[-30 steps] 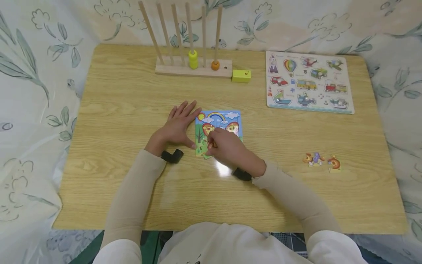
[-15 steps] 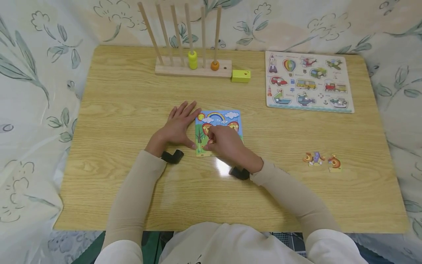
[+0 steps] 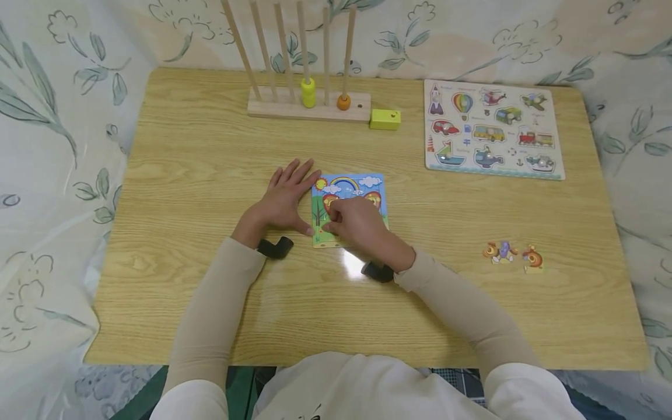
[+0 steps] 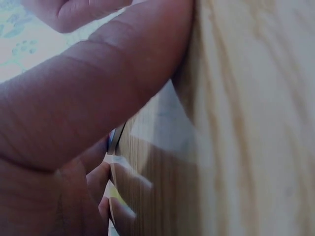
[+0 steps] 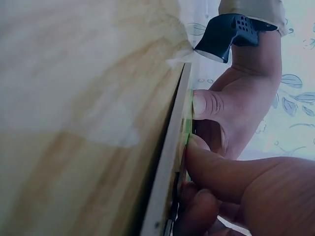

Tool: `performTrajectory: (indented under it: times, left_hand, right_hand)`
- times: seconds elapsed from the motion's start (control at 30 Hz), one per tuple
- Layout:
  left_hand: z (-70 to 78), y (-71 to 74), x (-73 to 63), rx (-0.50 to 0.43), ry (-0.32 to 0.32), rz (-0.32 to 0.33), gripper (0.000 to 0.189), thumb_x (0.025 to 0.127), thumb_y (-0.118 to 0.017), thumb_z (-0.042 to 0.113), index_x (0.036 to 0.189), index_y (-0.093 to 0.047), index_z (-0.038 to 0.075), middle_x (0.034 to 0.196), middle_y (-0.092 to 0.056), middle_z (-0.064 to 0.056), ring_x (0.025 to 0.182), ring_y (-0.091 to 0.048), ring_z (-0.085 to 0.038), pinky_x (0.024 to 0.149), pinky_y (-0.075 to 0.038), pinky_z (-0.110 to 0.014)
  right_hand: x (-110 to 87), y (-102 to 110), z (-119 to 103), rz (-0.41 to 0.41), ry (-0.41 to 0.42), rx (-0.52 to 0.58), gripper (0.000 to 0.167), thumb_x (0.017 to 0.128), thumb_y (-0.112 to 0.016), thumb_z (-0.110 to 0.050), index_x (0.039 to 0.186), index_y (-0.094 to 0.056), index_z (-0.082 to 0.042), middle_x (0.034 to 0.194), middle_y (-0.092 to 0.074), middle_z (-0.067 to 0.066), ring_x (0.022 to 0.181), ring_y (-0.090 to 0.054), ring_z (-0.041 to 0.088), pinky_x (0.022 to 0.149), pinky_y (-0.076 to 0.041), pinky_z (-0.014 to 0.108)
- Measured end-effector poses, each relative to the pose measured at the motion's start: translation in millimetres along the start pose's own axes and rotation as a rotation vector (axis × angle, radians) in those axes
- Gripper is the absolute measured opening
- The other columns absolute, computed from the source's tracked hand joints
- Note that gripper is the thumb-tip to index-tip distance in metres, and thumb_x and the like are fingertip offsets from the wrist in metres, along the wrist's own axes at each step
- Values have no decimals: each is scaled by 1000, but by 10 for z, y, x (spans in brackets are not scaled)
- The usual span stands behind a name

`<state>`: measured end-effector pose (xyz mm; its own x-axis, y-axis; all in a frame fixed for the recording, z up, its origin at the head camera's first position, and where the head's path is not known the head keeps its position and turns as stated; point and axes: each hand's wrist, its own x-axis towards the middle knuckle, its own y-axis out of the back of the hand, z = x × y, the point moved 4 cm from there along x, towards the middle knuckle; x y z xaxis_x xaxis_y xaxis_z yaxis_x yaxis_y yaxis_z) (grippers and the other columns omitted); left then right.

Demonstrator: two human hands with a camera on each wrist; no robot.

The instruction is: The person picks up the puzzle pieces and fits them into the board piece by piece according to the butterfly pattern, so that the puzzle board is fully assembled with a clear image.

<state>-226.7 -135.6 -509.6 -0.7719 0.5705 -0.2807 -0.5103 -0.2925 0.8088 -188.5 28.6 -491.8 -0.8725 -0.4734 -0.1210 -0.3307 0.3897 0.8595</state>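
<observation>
A small square puzzle board (image 3: 346,185) with a rainbow, clouds and butterfly wings lies mid-table. My left hand (image 3: 283,201) rests flat at its left side, fingers spread, thumb at the lower left edge. The right hand (image 3: 359,224) is over the board's lower middle, thumb and curled index finger pinching a puzzle piece low against it. In the right wrist view, green edges of the piece (image 5: 188,127) show on the board near both thumbs; most of it is hidden by the right hand in the head view. In the left wrist view, the left thumb (image 4: 108,64) lies along the tabletop.
Two loose puzzle pieces, one with purple (image 3: 503,252) and one with an orange curl (image 3: 533,259), lie to the right. Behind stand a wooden peg rack (image 3: 310,111) and a yellow-green block (image 3: 385,119). A vehicle puzzle board (image 3: 493,129) lies at back right.
My right hand has shifted slightly left. The green piece that stuck out past the board's lower edge now lies within its outline, under the hand. The left hand has stayed put.
</observation>
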Motion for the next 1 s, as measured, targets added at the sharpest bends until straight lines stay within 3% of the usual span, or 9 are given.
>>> performTrajectory:
  times: [0.33,0.43,0.6,0.7,0.8,0.9,1.0]
  left_hand:
    - [94,30,14,7,-5,-13,126,59,-89,47,156,-14,17,164,4,-4,149,12,-29,118,8,-54]
    - [101,18,20,7,-2,-32,126,59,-89,46,156,-14,17,164,4,-4,149,12,-29,117,9,-55]
    - [107,-16,55,11,10,-79,125,60,-89,45,156,-14,17,164,5,-5,149,13,-30,117,8,-56]
    - [119,-23,92,26,24,-94,126,59,-89,45,156,-13,18,163,6,-4,149,13,-30,117,8,-56]
    - [126,-29,115,39,38,-96,126,59,-89,45,156,-13,18,163,7,-4,149,14,-30,117,7,-57]
    - [131,-9,88,36,54,-90,127,59,-89,45,156,-12,18,163,7,-5,149,14,-30,117,7,-57]
    - [129,40,20,34,63,-80,127,60,-89,45,156,-12,16,163,7,-6,149,15,-31,117,8,-58]
  right_hand:
    - [102,31,44,-105,-101,-1,32,77,-80,-33,61,-57,-16,57,-55,-4,57,-53,13,50,-37,25]
    - [106,17,49,-160,-70,8,33,80,-77,-32,60,-56,-16,56,-53,-5,58,-52,13,52,-38,25]
    - [66,56,132,-258,42,140,22,89,-68,-25,70,-65,-15,62,-60,-4,58,-54,11,57,-43,24]
    - [22,223,252,-254,47,144,18,92,-63,-25,80,-69,-14,68,-64,-3,59,-55,11,59,-45,26]
    - [-101,510,456,-202,-5,60,15,92,-63,-25,87,-71,-13,75,-66,-1,66,-56,14,64,-46,30]
    - [-367,858,781,-169,-85,-14,18,90,-66,-24,97,-70,-8,85,-68,5,77,-59,19,73,-48,35]
    - [-773,1196,1187,-157,-161,-67,29,88,-69,-22,108,-67,-2,95,-68,12,85,-61,25,78,-50,43]
